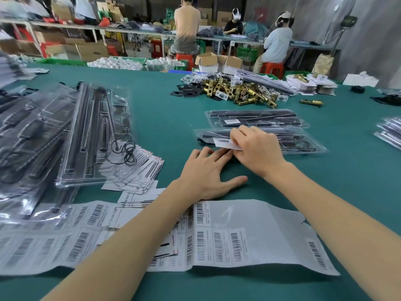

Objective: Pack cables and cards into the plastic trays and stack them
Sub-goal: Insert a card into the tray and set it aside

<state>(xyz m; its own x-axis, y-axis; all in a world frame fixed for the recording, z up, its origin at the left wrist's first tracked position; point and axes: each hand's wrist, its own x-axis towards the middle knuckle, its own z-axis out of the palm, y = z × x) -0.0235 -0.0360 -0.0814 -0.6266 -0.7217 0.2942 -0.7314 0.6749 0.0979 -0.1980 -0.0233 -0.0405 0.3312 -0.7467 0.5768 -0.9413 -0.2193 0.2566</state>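
Leftmost, a stack of filled clear plastic trays (95,135) lies on the green table (165,118). Next, the left hand (206,172) rests flat, fingers spread. Just beyond, the right hand (256,148) pinches a white barcode card (223,142) over the near clear tray (303,144), whose long axis runs rightward.

Legible: "Grow Light" on the white printed cards (130,190) fanned on the green table, left of the left hand (205,170). Same words, rotated, on a white barcode label sheet (112,216) beside the left forearm. Barcodes on the long white label sheet (249,235) nearer than both hands; digits too small to read.
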